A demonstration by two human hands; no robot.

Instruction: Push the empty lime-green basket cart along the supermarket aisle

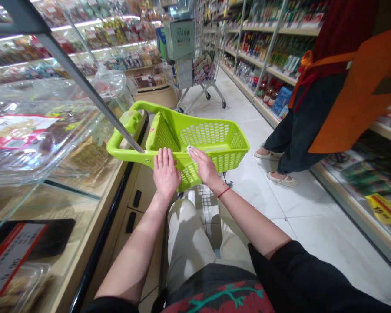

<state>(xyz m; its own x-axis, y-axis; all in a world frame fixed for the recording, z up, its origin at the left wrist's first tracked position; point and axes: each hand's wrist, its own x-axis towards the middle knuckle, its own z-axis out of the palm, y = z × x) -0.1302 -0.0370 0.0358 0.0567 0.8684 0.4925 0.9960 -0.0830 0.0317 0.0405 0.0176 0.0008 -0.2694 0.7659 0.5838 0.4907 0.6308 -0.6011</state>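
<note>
A lime-green plastic shopping cart (211, 154) with slotted basket walls stands in front of me. My left hand (167, 173) lies on the rim nearest me, close to the handle, its fingers together and hooked over the edge. My right hand (205, 167) is at the same rim, further right, with fingers closed on a small white cloth (190, 150) that partly shows at the fingertips. Whether it is cloth or paper is hard to make out. A fold-up panel (163, 132) stands inside the cart near its handle.
On the left runs a glass display counter (94, 161) with wrapped food trays. Ahead stands a metal shopping cart (195, 71) loaded with boxes. A person in an orange apron (355, 95) stands at right by the stocked shelves (267, 65). A grey pole (84, 87) crosses the upper left.
</note>
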